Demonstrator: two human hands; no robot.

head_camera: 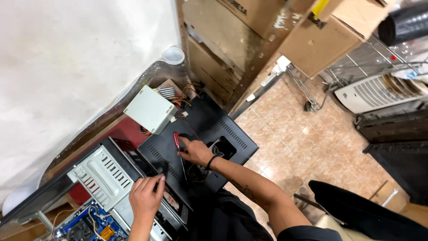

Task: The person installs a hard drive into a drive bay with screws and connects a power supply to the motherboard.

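Observation:
My right hand (195, 151) rests on a black computer side panel (232, 131) and touches a red-handled screwdriver (177, 142) lying on it. My left hand (145, 196) presses on the edge of an open computer case (104, 176), next to its metal drive cage. A blue motherboard (84, 225) shows inside the case at the bottom left. A pale power supply box (149, 109) with coloured wires lies at the panel's far end.
A white cup (173, 55) stands by the wall. Cardboard boxes (249, 31) are stacked behind the bench. On the tiled floor (290, 138) to the right stand a white fan heater (379, 91) and a black crate (397, 147).

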